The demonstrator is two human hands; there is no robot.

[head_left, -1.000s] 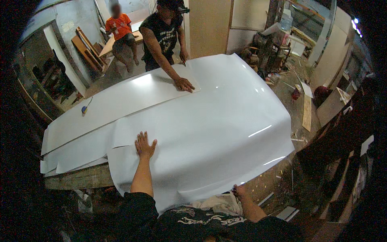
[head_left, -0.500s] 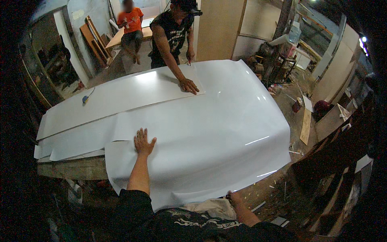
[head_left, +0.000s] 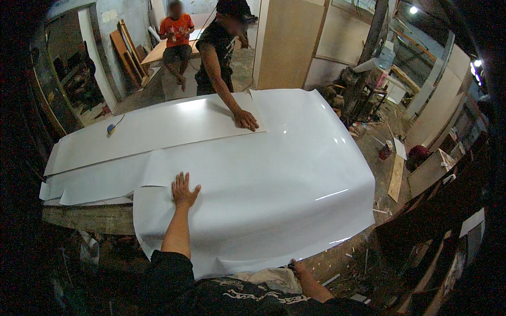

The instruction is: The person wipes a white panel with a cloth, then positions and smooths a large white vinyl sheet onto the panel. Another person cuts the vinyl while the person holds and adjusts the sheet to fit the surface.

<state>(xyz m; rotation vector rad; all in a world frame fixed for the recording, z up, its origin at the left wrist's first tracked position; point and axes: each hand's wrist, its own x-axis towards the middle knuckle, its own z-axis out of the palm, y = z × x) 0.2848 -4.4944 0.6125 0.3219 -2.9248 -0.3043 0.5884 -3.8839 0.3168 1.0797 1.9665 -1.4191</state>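
My left hand [head_left: 183,192] lies open, fingers spread, on a large glossy white sheet [head_left: 284,168] draped over a worn wooden bench [head_left: 89,218]. My right hand [head_left: 298,267] is low at the sheet's near edge, its fingers closed round a small dark thing that I cannot make out. A narrower white board [head_left: 132,134] lies along the far side on top of the sheet, with a blue and yellow tape measure [head_left: 111,128] on it. Across the bench a co-worker [head_left: 213,68] in black presses a hand [head_left: 245,120] on that board near its right end.
Behind, a person in orange [head_left: 176,31] sits on a low wooden platform [head_left: 158,52] near leaning planks [head_left: 126,55]. A tall beige panel [head_left: 287,42] stands at the back. Offcuts [head_left: 396,179], clutter and a post [head_left: 363,87] are on the right, with dark boards [head_left: 421,221] nearer me.
The co-worker's other hand has risen from the board's far edge toward their head. The bench sits slightly lower and further left in view. My hands keep nearly the same places on the sheet.
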